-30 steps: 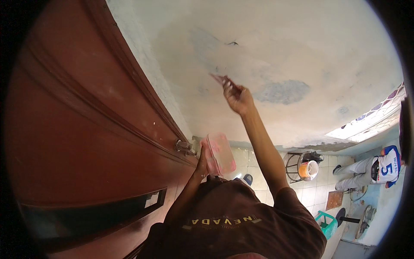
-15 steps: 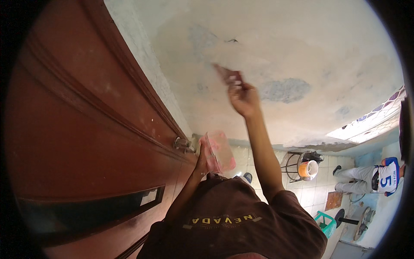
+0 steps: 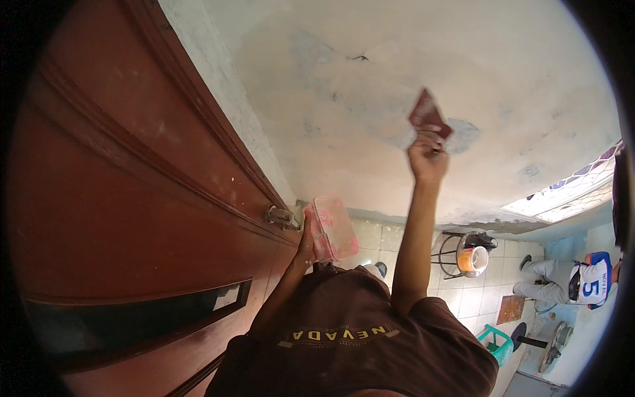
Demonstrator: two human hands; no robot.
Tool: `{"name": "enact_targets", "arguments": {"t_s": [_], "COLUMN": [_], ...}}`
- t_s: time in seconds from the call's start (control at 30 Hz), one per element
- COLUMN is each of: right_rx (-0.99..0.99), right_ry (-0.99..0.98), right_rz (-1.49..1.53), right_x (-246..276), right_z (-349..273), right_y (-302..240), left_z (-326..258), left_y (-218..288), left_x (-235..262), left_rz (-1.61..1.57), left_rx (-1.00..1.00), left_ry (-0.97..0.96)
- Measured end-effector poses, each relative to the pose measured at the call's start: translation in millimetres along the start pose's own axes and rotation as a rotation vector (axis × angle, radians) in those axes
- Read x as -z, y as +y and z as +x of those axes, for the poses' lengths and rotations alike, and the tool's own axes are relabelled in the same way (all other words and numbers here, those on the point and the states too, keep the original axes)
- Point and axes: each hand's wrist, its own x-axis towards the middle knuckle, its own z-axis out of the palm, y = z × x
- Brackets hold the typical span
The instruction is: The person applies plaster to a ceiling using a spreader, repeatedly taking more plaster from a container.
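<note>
Raised at the wall, my right hand (image 3: 428,159) grips a dark red, flat putty scraper (image 3: 428,114) whose blade lies over a grey patch (image 3: 464,135) on the pale plaster wall (image 3: 317,106). Whitish smears mark the blade. Low in front of my body, my left hand (image 3: 307,237) holds a pinkish, see-through plastic tub (image 3: 335,228) by its left side; most of its fingers are hidden. The tub's contents are hard to make out.
A brown wooden door (image 3: 145,198) with a metal handle (image 3: 281,217) stands close on the left. To the right, a round stool (image 3: 450,255) bears an orange-and-white bucket (image 3: 473,261). Beyond are a green plastic stool (image 3: 497,345), another person (image 3: 582,281) and a grilled window (image 3: 572,186).
My right hand has swept the scraper rightward along the wall, from left of the grey patch onto it. The tub in my left hand has barely moved.
</note>
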Motion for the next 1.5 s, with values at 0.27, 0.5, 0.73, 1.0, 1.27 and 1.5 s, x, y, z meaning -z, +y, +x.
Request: {"name": "enact_targets", "arguments": {"t_s": [0.27,0.5,0.73,1.0,1.27,1.5], "right_rx": [-0.262,-0.137,-0.159,-0.362,0.039,-0.236], "right_ry": [0.302,0.131,0.107,0.203,0.021,0.216], "right_rz": [-0.151,0.173,-0.227,0.139,0.211,-0.188], "right_x": [94,-19,40,103,29,69], "right_z": [97,41,20,125,15,31], "right_y": [114,-41,63,109,-45,99], "left_z": [10,20,19,8,1,-3], "left_y": [-9,-19,-20,-14,-18,-26], "left_x": [0,1,21,8,15,22], "left_rz": [-0.008,-0.005,-0.027,-0.021,-0.017,0.002], "left_rx": [0.052,-0.007,-0.018,-0.005,-0.032,-0.104], "left_ry": [-0.042,0.012,0.008,0.079,-0.027,0.026]}}
